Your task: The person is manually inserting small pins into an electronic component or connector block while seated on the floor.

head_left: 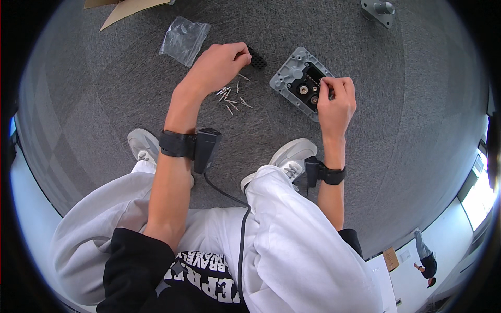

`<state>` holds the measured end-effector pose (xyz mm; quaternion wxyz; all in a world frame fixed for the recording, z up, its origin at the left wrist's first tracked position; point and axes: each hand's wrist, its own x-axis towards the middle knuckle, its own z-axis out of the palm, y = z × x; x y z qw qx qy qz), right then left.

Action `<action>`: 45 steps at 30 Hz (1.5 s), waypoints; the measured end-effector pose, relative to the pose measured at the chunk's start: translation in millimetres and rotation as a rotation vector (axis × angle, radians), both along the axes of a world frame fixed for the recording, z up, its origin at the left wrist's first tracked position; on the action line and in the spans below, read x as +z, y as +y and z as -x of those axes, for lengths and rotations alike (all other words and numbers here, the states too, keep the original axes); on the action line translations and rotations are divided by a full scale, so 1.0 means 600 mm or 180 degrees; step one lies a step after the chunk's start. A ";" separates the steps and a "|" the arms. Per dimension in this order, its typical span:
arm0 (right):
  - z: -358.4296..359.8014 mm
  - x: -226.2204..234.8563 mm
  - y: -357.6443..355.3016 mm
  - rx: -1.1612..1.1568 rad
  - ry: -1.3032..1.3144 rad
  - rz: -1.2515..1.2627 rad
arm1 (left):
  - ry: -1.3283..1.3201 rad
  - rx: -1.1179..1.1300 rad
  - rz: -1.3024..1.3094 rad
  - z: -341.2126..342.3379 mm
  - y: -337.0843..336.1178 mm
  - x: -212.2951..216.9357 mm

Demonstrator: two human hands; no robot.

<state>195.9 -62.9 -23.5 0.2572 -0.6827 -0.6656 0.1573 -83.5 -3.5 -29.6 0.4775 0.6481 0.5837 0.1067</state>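
Observation:
My left hand (222,63) is closed, its thumb and fingertips at the left edge of a small black block (257,60) with rows of holes. Just below it, several thin silvery metal pins (233,99) lie scattered on the carpet. To the right sits a grey metal housing (282,79), tilted at an angle, with a black insert and round metal contacts (303,90) inside. My right hand (337,104) is pinched over the right side of this housing. Whatever is between its fingertips is hidden or too small to make out.
A clear plastic bag (183,40) lies beyond my left hand. At the far left is an open cardboard box (133,11); at the far right, a grey metal part (378,11) with a knob. My shoes (293,156) rest close by. Another person (428,263) stands at lower right.

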 end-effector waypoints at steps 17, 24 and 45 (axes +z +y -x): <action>0.093 0.060 -0.021 0.1171 0.1120 0.0354 | 0.0205 -0.0003 0.0114 0.007 0.006 0.012; 0.186 -0.042 -0.042 0.2177 0.0411 0.0756 | 0.0089 0.0121 0.0118 0.005 0.012 0.012; 0.193 -0.060 -0.092 0.1675 0.0499 0.0794 | 0.0191 0.0052 0.0152 0.006 0.005 0.010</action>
